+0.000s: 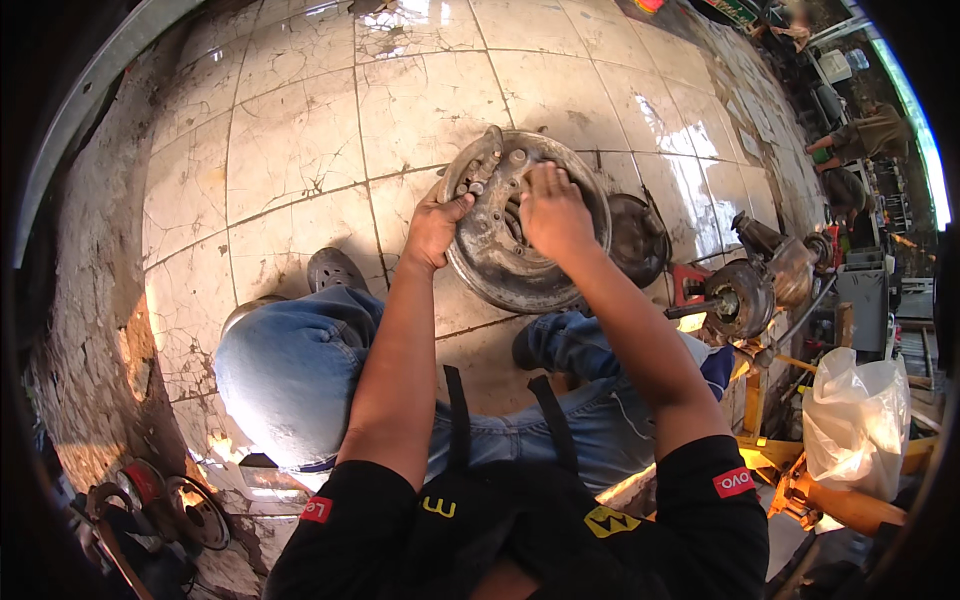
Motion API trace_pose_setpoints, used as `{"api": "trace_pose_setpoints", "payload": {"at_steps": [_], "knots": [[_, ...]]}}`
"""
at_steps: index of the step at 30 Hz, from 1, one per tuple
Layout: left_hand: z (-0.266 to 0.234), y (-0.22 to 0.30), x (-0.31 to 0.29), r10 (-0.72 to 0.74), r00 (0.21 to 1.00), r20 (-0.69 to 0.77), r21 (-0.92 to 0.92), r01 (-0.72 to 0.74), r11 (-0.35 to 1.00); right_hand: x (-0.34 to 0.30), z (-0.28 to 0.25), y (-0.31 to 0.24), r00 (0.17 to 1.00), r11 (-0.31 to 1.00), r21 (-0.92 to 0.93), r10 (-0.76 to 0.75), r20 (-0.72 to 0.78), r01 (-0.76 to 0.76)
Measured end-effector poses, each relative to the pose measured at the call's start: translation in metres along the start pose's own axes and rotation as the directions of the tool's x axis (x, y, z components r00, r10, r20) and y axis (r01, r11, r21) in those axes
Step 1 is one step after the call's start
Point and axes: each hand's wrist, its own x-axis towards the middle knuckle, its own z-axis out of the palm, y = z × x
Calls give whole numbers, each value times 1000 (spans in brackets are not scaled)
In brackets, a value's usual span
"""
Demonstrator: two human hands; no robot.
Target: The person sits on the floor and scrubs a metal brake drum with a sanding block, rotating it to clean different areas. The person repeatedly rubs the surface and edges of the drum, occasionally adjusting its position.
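Note:
A round, worn metal brake backing plate [482, 258] is tilted in front of me, over the tiled floor between my knees. It has a raised rim, a central hole and several bolt-like fittings at its upper left. My left hand [437, 228] grips its left edge, thumb on the face near the fittings and the other fingers hidden behind. Across the upper right of the face lies my right hand [555, 212], palm down with fingers extended, covering part of the plate. Whether a small cloth or pad lies under that palm, I cannot tell.
A dark round drum-like part [640, 240] lies just right of the plate. Farther right stands a greasy axle assembly [745, 295] beside a yellow-orange frame [850, 505] and a white plastic bag [855, 420]. Round metal parts [197, 512] sit at the lower left.

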Motion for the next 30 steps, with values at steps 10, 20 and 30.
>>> {"api": "trace_pose_setpoints", "payload": {"at_steps": [10,20,30], "knots": [[3,-9,5,53,998,26,-54,-51,997,1,-9,-13,983,988,13,153,105,-156],[-2,-8,6,10,1000,2,14,-10,1000,-12,15,-12,999,998,-51,49,-2,-49],[-1,-7,6,34,999,12,-12,-34,999,1,13,12,967,993,97,93,-239,-72]]}}
